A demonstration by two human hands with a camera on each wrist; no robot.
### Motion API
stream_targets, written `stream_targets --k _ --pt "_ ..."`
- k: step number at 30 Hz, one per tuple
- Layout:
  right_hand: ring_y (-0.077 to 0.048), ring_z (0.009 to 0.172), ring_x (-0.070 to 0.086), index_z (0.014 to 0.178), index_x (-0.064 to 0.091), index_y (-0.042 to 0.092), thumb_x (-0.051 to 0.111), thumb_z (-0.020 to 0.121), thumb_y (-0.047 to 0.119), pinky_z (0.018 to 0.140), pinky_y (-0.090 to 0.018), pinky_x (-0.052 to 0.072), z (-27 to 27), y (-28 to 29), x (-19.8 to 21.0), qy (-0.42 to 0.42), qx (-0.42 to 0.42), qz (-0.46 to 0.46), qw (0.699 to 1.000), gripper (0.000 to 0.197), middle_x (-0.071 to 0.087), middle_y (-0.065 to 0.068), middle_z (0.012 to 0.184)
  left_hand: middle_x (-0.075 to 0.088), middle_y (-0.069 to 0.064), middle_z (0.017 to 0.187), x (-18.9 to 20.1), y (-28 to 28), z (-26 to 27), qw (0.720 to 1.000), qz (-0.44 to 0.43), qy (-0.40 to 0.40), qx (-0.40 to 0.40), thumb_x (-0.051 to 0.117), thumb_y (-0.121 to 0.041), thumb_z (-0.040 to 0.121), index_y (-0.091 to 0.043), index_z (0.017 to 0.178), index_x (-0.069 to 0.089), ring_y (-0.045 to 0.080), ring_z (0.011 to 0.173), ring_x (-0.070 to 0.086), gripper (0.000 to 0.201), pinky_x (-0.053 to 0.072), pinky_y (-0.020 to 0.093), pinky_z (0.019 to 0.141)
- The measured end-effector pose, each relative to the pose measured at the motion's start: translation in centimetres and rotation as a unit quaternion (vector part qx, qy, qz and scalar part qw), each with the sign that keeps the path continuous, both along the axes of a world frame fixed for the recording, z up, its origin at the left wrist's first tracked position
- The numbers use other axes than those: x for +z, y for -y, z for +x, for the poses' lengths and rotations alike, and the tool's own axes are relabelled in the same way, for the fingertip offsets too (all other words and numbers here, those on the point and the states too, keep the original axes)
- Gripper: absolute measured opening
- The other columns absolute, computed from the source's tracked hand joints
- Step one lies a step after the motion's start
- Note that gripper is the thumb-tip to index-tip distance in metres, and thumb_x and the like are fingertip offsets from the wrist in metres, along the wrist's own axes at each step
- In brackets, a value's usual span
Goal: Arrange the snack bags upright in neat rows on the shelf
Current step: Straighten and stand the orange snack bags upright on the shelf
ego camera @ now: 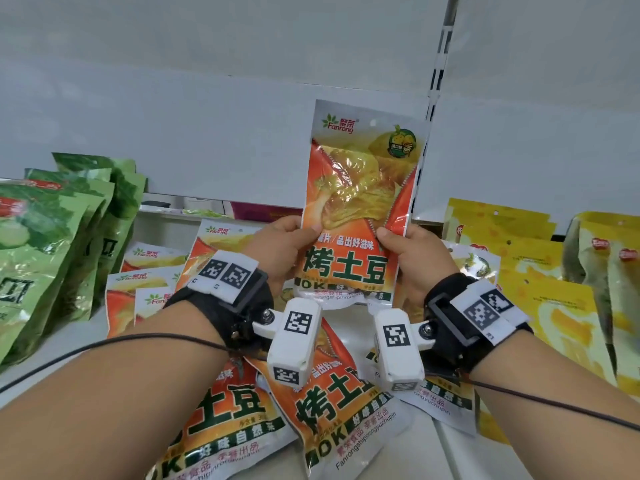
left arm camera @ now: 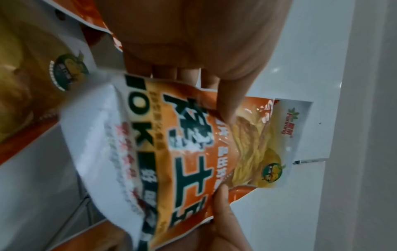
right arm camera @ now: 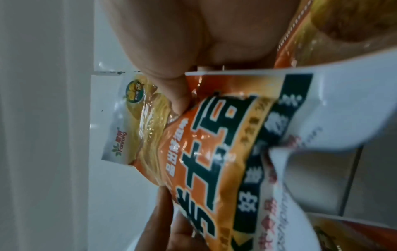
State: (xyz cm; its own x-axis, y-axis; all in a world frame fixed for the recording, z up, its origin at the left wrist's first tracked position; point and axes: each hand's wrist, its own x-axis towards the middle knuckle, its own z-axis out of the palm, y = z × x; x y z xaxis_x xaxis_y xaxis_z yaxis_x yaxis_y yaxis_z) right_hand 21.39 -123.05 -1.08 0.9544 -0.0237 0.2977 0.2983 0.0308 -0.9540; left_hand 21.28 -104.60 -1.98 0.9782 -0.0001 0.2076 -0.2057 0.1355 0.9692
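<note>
An orange potato-chip bag [ego camera: 360, 195] is held upright in mid air above the white shelf [ego camera: 69, 344]. My left hand [ego camera: 280, 244] grips its left edge with the thumb on the front. My right hand [ego camera: 408, 251] grips its right edge the same way. The left wrist view shows the same orange bag [left arm camera: 189, 161] with my left thumb [left arm camera: 229, 95] pressed on it. From the right wrist the held bag [right arm camera: 214, 144] fills the frame, my right thumb [right arm camera: 171, 84] on its front. Several more orange bags [ego camera: 322, 407] lie flat and jumbled on the shelf under my wrists.
Green snack bags [ego camera: 52, 244] stand in a row at the left. Yellow bags [ego camera: 540, 271] stand at the right. A few orange bags [ego camera: 145, 292] lean behind my left wrist. A white back panel [ego camera: 207, 126] and a slotted upright [ego camera: 440, 64] rise behind.
</note>
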Motion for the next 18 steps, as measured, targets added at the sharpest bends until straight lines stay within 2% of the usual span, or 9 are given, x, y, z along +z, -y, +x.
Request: stream_targets --k 3,5,6,8,10,12,15,18 --pt "-0.028 0.083 0.069 0.086 0.065 0.016 0.06 0.091 0.019 0.083 -0.048 0.055 -0.1 -0.2 0.0 -0.004 -0.013 0.037 0.999 0.007 0.072 -0.007 0.086 0.075 0.007 0.087 -1.0 0.2 -0.4 0.998 0.011 -0.021 -0.059 0.065 -0.021 0.087 -0.012 0.1 0.066 0.02 0.074 0.071 0.016 0.055 0.03 0.06" --pt "-0.029 0.089 0.07 0.09 0.066 0.016 0.064 0.087 0.02 0.084 -0.049 0.055 -0.4 -0.2 -0.2 -0.012 0.006 0.046 0.999 0.006 0.073 -0.009 0.091 0.075 0.011 0.093 -1.4 0.2 -0.5 0.999 0.014 -0.016 -0.049 0.065 -0.018 0.087 -0.009 0.104 0.065 0.024 0.08 0.072 0.019 0.056 0.031 0.062" --pt "-0.029 0.09 0.069 0.095 0.066 0.014 0.067 0.083 0.02 0.083 -0.047 0.055 -0.6 -0.2 -0.5 -0.019 0.022 0.046 0.999 0.013 0.073 -0.01 0.094 0.075 0.011 0.093 -1.5 0.2 -0.4 0.999 0.011 -0.008 -0.032 0.065 -0.017 0.087 -0.01 0.103 0.065 0.025 0.081 0.072 0.018 0.056 0.032 0.064" --pt "-0.025 0.086 0.07 0.107 0.063 0.011 0.071 0.076 0.017 0.073 -0.039 0.056 -0.9 0.0 -1.2 -0.049 0.066 0.027 0.996 0.032 0.073 -0.01 0.096 0.075 0.01 0.091 -1.5 0.1 -0.3 1.0 -0.014 0.001 0.002 0.066 -0.018 0.087 -0.013 0.099 0.065 0.026 0.079 0.072 0.013 0.056 0.034 0.065" --pt "-0.02 0.074 0.069 0.107 0.061 0.013 0.07 0.078 0.011 0.059 -0.028 0.052 -1.2 -0.1 -1.8 -0.092 0.108 -0.013 0.99 0.03 0.073 -0.005 0.088 0.075 0.01 0.09 -1.5 -0.1 -0.1 0.999 -0.039 0.008 0.022 0.067 -0.02 0.087 -0.014 0.096 0.065 0.025 0.077 0.071 0.011 0.056 0.035 0.063" --pt "-0.015 0.063 0.067 0.102 0.062 0.014 0.069 0.08 0.006 0.053 -0.024 0.05 -1.5 -0.2 -2.2 -0.121 0.127 -0.024 0.984 0.024 0.073 -0.002 0.078 0.075 0.01 0.089 -1.5 -0.3 -0.1 0.999 -0.041 0.016 0.03 0.067 -0.021 0.086 -0.014 0.094 0.065 0.024 0.075 0.072 0.01 0.056 0.033 0.059" --pt "-0.011 0.058 0.064 0.103 0.06 0.012 0.067 0.079 -0.002 0.055 -0.023 0.051 -1.8 -0.5 -2.2 -0.105 0.131 -0.041 0.985 0.029 0.069 -0.002 0.076 0.075 0.01 0.087 -1.6 -0.5 -0.2 0.998 -0.031 0.027 0.043 0.069 -0.022 0.085 -0.015 0.09 0.066 0.027 0.077 0.071 0.009 0.057 0.038 0.067" --pt "-0.009 0.059 0.063 0.099 0.056 0.017 0.071 0.075 -0.005 0.054 -0.021 0.051 -2.5 -0.9 -2.0 -0.044 0.117 -0.138 0.983 0.036 0.068 -0.002 0.079 0.075 0.013 0.086 -1.5 -0.8 -0.3 0.998 -0.038 0.022 0.047 0.071 -0.024 0.083 -0.012 0.087 0.066 0.032 0.081 0.071 0.014 0.057 0.049 0.077"
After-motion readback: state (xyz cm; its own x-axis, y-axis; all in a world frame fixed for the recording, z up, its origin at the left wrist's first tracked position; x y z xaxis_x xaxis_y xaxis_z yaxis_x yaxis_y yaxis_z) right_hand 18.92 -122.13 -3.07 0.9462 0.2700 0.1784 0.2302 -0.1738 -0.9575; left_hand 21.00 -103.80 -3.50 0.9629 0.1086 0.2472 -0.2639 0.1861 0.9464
